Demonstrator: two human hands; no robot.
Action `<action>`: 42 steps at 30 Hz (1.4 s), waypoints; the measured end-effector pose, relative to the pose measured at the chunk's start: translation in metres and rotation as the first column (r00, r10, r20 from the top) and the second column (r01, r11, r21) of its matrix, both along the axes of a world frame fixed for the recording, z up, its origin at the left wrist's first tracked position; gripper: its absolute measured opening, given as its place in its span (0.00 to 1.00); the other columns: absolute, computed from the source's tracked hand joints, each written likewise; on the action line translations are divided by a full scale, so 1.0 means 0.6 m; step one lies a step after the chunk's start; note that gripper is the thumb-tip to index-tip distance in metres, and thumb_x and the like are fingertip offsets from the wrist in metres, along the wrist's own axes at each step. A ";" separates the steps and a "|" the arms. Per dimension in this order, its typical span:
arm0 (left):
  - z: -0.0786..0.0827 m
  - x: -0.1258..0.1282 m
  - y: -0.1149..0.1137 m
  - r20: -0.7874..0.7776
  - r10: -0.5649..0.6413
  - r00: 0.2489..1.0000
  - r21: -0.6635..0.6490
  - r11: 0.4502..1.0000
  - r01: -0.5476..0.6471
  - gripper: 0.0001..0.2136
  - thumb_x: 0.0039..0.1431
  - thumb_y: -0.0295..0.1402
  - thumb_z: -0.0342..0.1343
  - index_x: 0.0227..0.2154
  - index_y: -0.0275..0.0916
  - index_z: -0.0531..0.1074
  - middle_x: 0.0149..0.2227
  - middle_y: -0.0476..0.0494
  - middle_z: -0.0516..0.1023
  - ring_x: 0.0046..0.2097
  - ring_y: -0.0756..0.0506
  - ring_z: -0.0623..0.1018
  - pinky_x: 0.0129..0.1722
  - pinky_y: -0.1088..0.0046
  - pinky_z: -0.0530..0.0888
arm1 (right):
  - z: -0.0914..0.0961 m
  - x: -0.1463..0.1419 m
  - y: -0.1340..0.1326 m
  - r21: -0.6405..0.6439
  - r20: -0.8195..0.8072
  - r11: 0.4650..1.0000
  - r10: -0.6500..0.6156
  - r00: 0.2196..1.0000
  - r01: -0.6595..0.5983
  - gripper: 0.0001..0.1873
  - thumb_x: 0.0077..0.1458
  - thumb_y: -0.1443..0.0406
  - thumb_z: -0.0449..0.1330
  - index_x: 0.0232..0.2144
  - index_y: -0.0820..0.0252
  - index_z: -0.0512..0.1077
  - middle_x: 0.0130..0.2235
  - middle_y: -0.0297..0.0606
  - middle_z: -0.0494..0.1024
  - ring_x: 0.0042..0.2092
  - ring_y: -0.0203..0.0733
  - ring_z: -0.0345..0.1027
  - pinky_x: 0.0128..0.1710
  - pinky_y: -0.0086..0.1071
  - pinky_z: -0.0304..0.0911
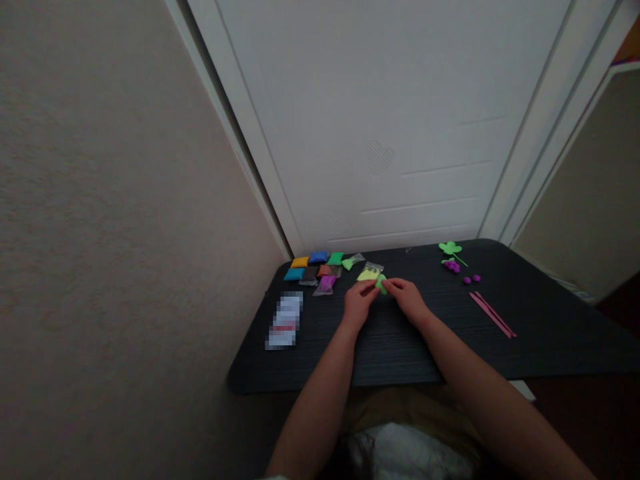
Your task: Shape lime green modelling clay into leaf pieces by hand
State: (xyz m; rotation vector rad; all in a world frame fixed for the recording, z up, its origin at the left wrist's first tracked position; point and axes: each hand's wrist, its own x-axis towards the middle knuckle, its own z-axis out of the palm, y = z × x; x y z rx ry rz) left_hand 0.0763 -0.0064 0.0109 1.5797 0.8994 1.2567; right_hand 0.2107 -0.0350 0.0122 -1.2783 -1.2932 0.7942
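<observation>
Between both hands, just over the middle of the dark table, is a small flat piece of light green clay (382, 285). My left hand (359, 301) pinches its left side with thumb and fingertips. On the other side, my right hand (407, 298) has its fingers closed on the right edge. Right behind the hands lies a clear bag of pale yellow clay (371, 272). To the right rest a green clover-like clay shape (451, 249) with a thin stem, a cluster of purple clay balls (452, 267) and two loose purple pieces (471, 279).
Several small packets of coloured clay, including a blue packet (319, 257) and a magenta packet (326, 285), lie at the back left. A blurred white phone-like rectangle (285, 321) is at the left. Pink modelling sticks (493, 315) lie at the right. A white door (390, 120) stands behind the table (400, 360).
</observation>
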 end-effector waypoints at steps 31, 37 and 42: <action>-0.018 -0.007 0.016 0.236 -0.080 0.969 -0.260 0.955 0.142 0.16 0.40 0.35 0.58 0.35 0.35 0.72 0.35 0.41 0.75 0.37 0.46 0.73 0.42 0.66 0.67 | -0.008 -0.001 0.000 0.024 0.109 0.992 0.124 0.986 -0.127 0.16 0.44 0.55 0.54 0.32 0.60 0.71 0.32 0.36 0.73 0.34 0.39 0.64 0.36 0.31 0.57; -0.017 -0.008 0.016 0.242 -0.077 0.967 -0.301 0.942 0.151 0.17 0.39 0.35 0.58 0.35 0.34 0.71 0.36 0.41 0.74 0.37 0.46 0.73 0.42 0.66 0.67 | -0.006 -0.004 0.001 0.031 0.139 0.993 0.106 0.985 -0.111 0.17 0.45 0.55 0.52 0.30 0.60 0.71 0.30 0.35 0.72 0.32 0.38 0.63 0.33 0.31 0.57; -0.017 -0.007 0.018 0.322 -0.052 0.945 -0.309 0.938 0.157 0.16 0.40 0.35 0.58 0.36 0.35 0.71 0.35 0.41 0.74 0.37 0.46 0.73 0.40 0.67 0.69 | -0.008 -0.008 0.003 0.066 0.187 0.994 0.077 0.979 -0.091 0.15 0.43 0.56 0.55 0.32 0.59 0.71 0.31 0.35 0.71 0.32 0.37 0.62 0.33 0.30 0.57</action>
